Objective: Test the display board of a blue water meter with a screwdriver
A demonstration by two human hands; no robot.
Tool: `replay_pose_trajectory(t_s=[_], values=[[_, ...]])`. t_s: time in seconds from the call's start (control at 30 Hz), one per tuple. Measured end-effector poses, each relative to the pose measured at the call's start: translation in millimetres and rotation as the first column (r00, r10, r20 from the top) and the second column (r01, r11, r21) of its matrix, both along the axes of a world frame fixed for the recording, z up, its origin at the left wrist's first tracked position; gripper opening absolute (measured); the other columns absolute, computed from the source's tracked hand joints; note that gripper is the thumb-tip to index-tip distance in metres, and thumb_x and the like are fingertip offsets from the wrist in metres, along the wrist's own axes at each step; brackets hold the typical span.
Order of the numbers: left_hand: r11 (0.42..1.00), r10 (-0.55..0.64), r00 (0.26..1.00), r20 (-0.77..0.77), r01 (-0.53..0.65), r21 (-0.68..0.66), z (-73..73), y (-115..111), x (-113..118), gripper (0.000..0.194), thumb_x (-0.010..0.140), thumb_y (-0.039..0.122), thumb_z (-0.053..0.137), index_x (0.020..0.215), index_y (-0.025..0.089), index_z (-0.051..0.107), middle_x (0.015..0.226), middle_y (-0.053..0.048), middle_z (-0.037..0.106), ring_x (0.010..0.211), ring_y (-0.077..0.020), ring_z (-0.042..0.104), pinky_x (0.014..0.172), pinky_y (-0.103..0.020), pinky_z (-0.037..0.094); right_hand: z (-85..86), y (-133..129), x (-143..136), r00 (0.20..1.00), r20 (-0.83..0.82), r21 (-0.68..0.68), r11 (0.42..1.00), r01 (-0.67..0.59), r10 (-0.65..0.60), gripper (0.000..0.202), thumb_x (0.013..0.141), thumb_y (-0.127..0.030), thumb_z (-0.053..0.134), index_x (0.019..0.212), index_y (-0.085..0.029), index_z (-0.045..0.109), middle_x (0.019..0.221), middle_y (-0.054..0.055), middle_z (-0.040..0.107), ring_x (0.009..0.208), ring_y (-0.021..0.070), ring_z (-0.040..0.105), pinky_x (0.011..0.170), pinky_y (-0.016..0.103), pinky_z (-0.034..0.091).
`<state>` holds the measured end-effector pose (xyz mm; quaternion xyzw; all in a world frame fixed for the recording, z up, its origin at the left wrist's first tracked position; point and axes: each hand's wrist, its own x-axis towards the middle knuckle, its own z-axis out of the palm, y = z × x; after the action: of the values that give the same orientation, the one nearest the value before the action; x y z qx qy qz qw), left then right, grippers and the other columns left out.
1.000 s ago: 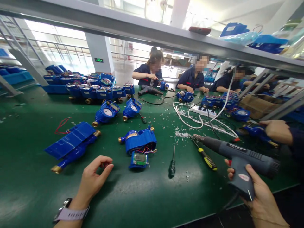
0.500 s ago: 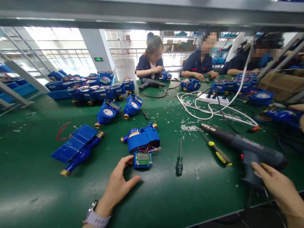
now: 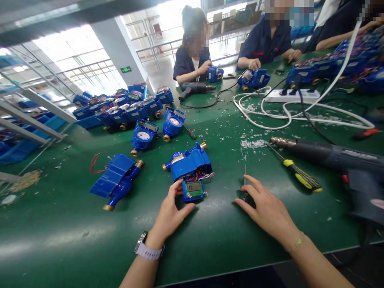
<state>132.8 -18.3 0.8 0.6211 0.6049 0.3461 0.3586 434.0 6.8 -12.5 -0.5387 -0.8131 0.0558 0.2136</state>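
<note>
In the head view a blue water meter (image 3: 192, 163) with brass ends lies on the green table. Coloured wires join it to a small display module (image 3: 193, 189) with a lit-looking LCD on a green circuit board. My left hand (image 3: 174, 210) is open at the left of the module, its index finger touching or close against the edge. Over a dark-handled screwdriver (image 3: 245, 176) is my right hand (image 3: 265, 206), fingers apart and hiding most of the handle. Whether it touches the tool I cannot tell.
A heat gun (image 3: 333, 156) and a yellow-black screwdriver (image 3: 303, 176) lie at right. Another meter (image 3: 123, 180) rests at left; several more stand behind. A white power strip (image 3: 292, 95) with looped cable lies at the back right. Co-workers (image 3: 193, 52) sit across the table.
My right hand has left the heat gun and moved left to the dark-handled screwdriver. My left hand stays beside the display module. The camera view has tilted and shifted.
</note>
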Motion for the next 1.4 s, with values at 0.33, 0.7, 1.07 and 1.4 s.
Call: replay_pose_trajectory(t_s=[0.33, 0.7, 1.07, 1.4], values=[[1.0, 0.01, 0.999, 0.034, -0.01, 0.001, -0.9, -4.7, -1.8, 0.062, 0.081, 0.034, 0.068, 0.134, 0.023, 0.038, 0.121, -0.01, 0.058, 0.104, -0.0235, 0.06, 0.097, -0.044, 0.045, -10.9, -23.5, -2.0, 0.99, -0.141, 0.052, 0.998, 0.022, -0.015, 0.027, 0.096, -0.029, 0.036, 0.115, -0.018, 0.051, 0.143, 0.015, 0.039, 0.109, 0.0326, 0.059, 0.075, 0.046, 0.058], [0.988, -0.07, 0.997, -0.024, 0.066, -0.142, 3.3, 10.4, 27.2, 0.076, 0.076, 0.042, 0.074, 0.14, 0.017, 0.042, 0.119, -0.013, 0.059, 0.107, -0.0296, 0.057, 0.097, -0.045, 0.042, -11.2, -28.0, 4.4, 0.875, -0.477, -0.032, 0.997, 0.073, -0.08, 0.028, 0.096, -0.026, 0.042, 0.117, -0.019, 0.059, 0.107, 0.008, 0.066, 0.093, 0.0236, 0.065, 0.084, 0.036, 0.054], [0.905, -0.163, 0.932, 0.324, 0.272, -0.328, 6.6, 45.7, 34.5, 0.091, 0.071, 0.052, 0.075, 0.139, 0.009, 0.033, 0.079, -0.002, 0.056, 0.068, -0.0162, 0.055, 0.06, -0.027, 0.043, -12.8, -26.1, 4.7, 0.779, -0.615, -0.061, 0.992, 0.108, -0.122, 0.022, 0.092, -0.032, 0.053, 0.106, -0.021, 0.066, 0.105, 0.006, 0.067, 0.092, 0.0235, 0.065, 0.09, 0.038, 0.052], [0.869, -0.228, 0.924, 0.309, 0.336, -0.364, 16.5, 57.7, 34.4, 0.073, 0.069, 0.052, 0.079, 0.124, 0.012, 0.051, 0.086, -0.004, 0.062, 0.073, -0.0168, 0.057, 0.062, -0.026, 0.042, -13.1, -26.8, 7.2, 0.758, -0.647, -0.033, 0.996, 0.08, -0.082, 0.022, 0.098, -0.027, 0.045, 0.107, -0.021, 0.065, 0.112, 0.008, 0.063, 0.099, 0.0232, 0.063, 0.087, 0.037, 0.052]])
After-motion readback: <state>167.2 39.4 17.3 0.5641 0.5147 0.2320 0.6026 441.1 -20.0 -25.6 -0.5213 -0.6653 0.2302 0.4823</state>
